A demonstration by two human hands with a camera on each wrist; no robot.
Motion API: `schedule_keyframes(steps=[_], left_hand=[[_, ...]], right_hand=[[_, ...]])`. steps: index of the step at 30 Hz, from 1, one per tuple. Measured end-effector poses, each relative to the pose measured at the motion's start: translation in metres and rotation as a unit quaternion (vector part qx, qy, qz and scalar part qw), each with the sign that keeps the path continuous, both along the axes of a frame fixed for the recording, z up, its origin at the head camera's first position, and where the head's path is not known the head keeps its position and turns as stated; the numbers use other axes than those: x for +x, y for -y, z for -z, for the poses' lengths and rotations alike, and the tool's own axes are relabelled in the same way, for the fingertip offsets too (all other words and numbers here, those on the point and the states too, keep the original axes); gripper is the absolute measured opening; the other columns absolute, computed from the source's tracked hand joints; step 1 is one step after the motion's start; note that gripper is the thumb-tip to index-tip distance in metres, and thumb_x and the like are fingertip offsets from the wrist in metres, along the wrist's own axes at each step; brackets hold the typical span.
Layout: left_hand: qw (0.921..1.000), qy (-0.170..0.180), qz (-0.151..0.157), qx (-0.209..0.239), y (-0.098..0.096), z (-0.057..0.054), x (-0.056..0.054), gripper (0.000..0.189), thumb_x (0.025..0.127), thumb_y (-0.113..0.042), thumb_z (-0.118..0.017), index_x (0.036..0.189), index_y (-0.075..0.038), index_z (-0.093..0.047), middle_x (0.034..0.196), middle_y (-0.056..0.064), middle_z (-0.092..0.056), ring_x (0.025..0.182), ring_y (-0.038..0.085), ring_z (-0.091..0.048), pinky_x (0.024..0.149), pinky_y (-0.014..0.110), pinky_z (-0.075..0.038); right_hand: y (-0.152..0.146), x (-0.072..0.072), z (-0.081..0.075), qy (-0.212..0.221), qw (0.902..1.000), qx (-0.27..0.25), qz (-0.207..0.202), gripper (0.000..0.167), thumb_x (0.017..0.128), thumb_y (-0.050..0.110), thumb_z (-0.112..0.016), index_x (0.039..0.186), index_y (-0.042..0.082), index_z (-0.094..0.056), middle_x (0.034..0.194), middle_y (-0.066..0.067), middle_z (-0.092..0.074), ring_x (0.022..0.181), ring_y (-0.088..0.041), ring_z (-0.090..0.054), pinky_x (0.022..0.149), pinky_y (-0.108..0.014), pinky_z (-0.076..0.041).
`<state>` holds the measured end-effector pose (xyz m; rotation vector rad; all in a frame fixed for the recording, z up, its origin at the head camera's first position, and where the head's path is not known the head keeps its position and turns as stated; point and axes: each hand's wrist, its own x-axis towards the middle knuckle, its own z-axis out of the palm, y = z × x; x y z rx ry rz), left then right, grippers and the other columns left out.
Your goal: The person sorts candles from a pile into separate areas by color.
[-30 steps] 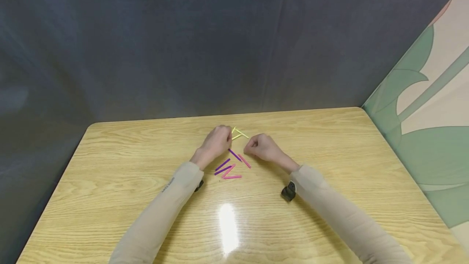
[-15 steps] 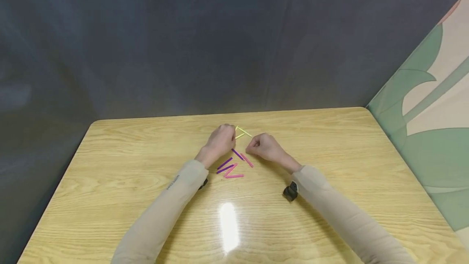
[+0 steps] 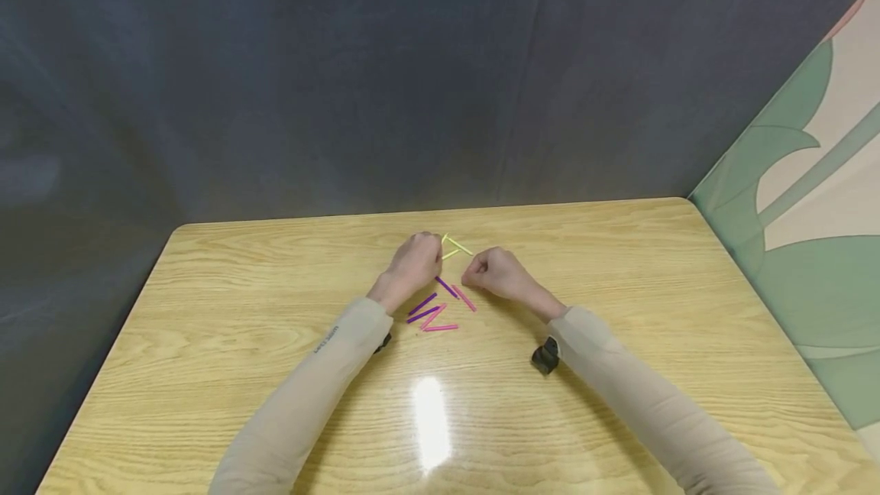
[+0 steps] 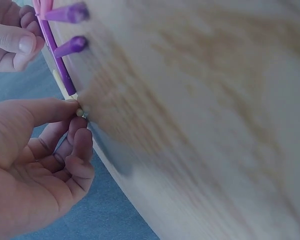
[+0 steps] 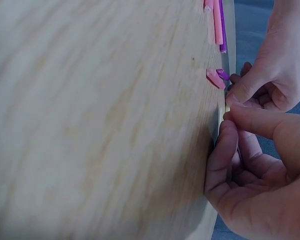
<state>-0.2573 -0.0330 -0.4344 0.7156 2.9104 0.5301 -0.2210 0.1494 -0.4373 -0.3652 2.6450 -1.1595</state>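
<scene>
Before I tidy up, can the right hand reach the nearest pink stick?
Probably yes: the pink stick lies close to the right hand, with nothing visible between them; whether that hand holds something is unclear.

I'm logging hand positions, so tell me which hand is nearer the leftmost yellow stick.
Left. The left hand is beside the leftmost yellow stick, partly covering it in the head view; the right hand is farther off, to its right.

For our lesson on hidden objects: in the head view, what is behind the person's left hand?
Two yellow sticks run up to the edge of the left hand. Whatever the hand covers, including any hidden stick ends, cannot be seen.
</scene>
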Motion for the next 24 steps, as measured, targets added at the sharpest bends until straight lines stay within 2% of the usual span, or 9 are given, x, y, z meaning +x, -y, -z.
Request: schedule_keyframes(steps=[8, 16, 24], left_hand=[[0.9999, 0.010, -0.009, 0.008, -0.0001, -0.0007, 0.0000, 0.014, 0.085, 0.003, -0.063, 0.075, -0.006, -0.060, 0.072, 0.004, -0.056, 0.064, 0.016, -0.052, 0.055, 0.025, -0.045], [0.9997, 0.012, -0.015, 0.013, 0.0027, -0.0024, 0.0020, 0.018, 0.089, -0.008, -0.067, 0.073, -0.007, -0.059, 0.076, 0.005, -0.053, 0.066, 0.016, -0.049, 0.058, 0.026, -0.044], [0.9993, 0.017, -0.023, 0.025, 0.0037, -0.0054, 0.0031, 0.020, 0.089, -0.008, -0.066, 0.071, -0.008, -0.057, 0.076, 0.004, -0.054, 0.065, 0.016, -0.050, 0.057, 0.027, -0.044]], right_hand=[[0.0022, 0.0003, -0.0002, 0.002, 1.0000, -0.003, 0.003, 0.009, 0.085, 0.011, -0.072, 0.078, 0.005, -0.072, 0.077, -0.001, -0.069, 0.068, -0.012, -0.055, 0.067, -0.026, -0.045], [0.0056, 0.0019, -0.0021, 0.002, 1.0000, 0.000, 0.005, 0.008, 0.085, 0.011, -0.072, 0.079, 0.005, -0.071, 0.075, 0.000, -0.069, 0.067, -0.011, -0.055, 0.066, -0.026, -0.045], [0.0096, 0.0009, -0.0033, -0.017, 0.9997, -0.001, -0.019, 0.007, 0.084, 0.009, -0.071, 0.080, 0.003, -0.072, 0.071, 0.001, -0.067, 0.063, -0.010, -0.055, 0.064, -0.026, -0.045]])
